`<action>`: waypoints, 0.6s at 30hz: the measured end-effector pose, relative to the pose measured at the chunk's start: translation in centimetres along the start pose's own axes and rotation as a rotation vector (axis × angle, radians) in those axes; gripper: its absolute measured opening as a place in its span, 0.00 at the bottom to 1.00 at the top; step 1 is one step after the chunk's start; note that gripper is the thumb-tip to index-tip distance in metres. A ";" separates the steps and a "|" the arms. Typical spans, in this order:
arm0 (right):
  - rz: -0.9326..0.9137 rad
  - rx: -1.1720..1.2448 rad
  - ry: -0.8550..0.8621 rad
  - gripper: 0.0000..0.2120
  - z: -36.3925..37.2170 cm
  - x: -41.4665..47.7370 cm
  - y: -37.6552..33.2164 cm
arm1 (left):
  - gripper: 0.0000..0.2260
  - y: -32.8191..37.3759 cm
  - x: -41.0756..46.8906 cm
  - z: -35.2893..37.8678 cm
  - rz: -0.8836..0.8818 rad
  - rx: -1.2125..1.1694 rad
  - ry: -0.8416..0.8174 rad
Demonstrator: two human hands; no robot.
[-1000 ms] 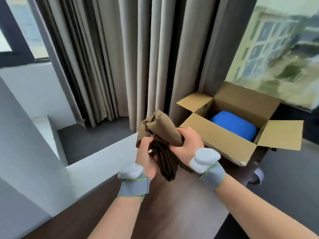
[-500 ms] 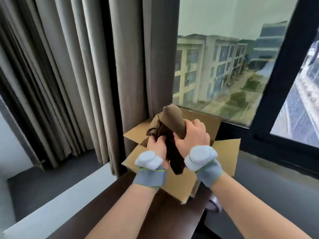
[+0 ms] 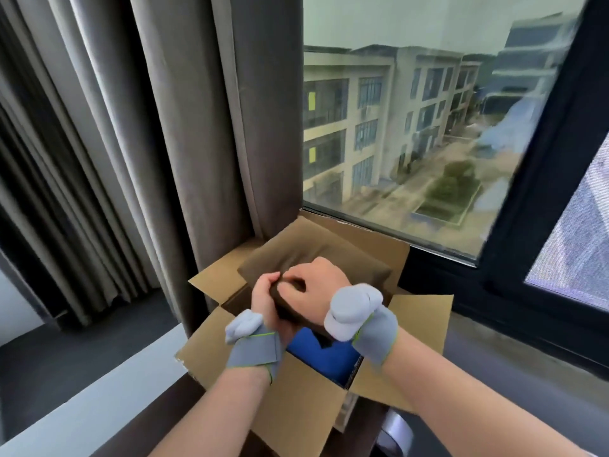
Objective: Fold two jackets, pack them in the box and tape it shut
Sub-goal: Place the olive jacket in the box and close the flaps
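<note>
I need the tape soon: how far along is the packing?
Done: blue jacket lies in the cardboard box. In hand: left hand and right hand are lowering the folded brown jacket in. Left: closing the open flaps, taping.

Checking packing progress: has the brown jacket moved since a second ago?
Yes. The brown jacket, gripped by both hands, has gone from beside the box to over its opening, above the blue jacket.
</note>
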State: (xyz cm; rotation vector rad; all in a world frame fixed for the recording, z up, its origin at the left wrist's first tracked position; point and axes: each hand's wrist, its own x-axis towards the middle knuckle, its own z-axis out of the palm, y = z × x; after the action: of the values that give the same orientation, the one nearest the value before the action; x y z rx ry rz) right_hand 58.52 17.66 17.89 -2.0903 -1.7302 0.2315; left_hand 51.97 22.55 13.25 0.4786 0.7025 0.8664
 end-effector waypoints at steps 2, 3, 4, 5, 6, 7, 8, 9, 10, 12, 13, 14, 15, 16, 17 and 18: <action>0.054 -0.032 0.076 0.14 0.5 2.4 1.0 | 0.19 -1.0 1.6 -0.2 0.028 -0.127 0.053; 0.061 -0.127 0.131 0.15 0.8 3.5 1.5 | 0.17 -1.5 2.4 0.1 0.042 -0.179 0.076; 0.061 -0.231 0.155 0.16 1.2 4.6 1.8 | 0.15 -1.7 3.2 0.5 0.077 -0.229 0.106; 0.062 -0.306 0.117 0.19 2.5 6.5 2.5 | 0.16 -2.1 5.0 0.0 0.076 -0.292 0.140; 0.060 -0.358 0.059 0.22 2.9 7.1 2.9 | 0.17 -2.3 5.2 -0.1 0.042 -0.322 0.138; 0.066 -0.390 -0.038 0.26 4.1 8.2 3.8 | 0.17 -2.6 6.0 -0.8 -0.018 -0.333 0.165; 0.091 -0.393 -0.136 0.28 5.5 9.6 4.8 | 0.16 -2.9 7.4 -1.9 -0.102 -0.316 0.196; 0.127 -0.390 -0.212 0.29 6.7 10.1 5.9 | 0.14 -3.2 7.9 -2.7 -0.180 -0.279 0.227; 0.163 -0.362 -0.282 0.30 7.9 10.2 7.0 | 0.14 -3.5 8.2 -3.3 -0.234 -0.264 0.258; 0.199 -0.371 -0.374 0.32 9.9 9.7 8.8 | 0.12 -4.1 9.4 -4.4 -0.287 -0.266 0.360; 0.198 -0.411 -0.388 0.33 10.4 9.6 9.3 | 0.10 -4.5 10.0 -4.3 -0.295 -0.243 0.404; 0.198 -0.440 -0.394 0.34 10.8 10.0 9.7 | 0.09 -4.8 10.7 -4.6 -0.294 -0.223 0.444; 0.185 -0.473 -0.385 0.35 10.6 10.6 9.7 | 0.09 -4.8 11.0 -4.4 -0.297 -0.199 0.485; 0.163 -0.505 -0.375 0.36 10.3 11.3 9.6 | 0.08 -4.8 11.2 -4.5 -0.306 -0.186 0.516; 0.141 -0.517 -0.358 0.36 9.9 12.0 9.6 | 0.07 -4.8 11.3 -4.5 -0.324 -0.162 0.524; 0.095 -0.495 -0.344 0.36 9.5 12.9 9.9 | 0.07 -4.7 11.6 -4.5 -0.331 -0.146 0.527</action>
State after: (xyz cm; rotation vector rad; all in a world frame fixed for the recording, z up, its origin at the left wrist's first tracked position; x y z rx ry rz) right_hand 66.50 30.78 6.95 -2.6146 -2.0511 0.2164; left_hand 56.40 29.85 3.04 -0.0106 1.1542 0.7241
